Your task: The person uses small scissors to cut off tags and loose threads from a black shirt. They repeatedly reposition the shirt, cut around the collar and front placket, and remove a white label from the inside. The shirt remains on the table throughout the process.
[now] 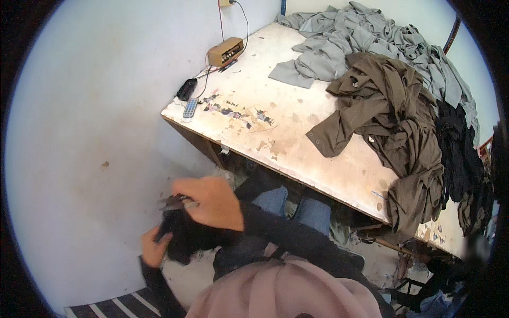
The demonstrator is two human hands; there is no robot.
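Observation:
Low at the left, close to the white wall, my left hand pinches a piece of black cloth. The cloth hangs bunched between my two hands, and its shape cannot be made out. Just above it, my right hand is closed around small metal thread snips. Their pointed end faces left, over the top of the cloth. Motion blurs the snips, so whether the blades are apart is unclear.
A worn table bears a brown garment pile, grey garments and black garments. At its far left are a remote control, a black object and a brown box with wires. Striped fabric lies lower left.

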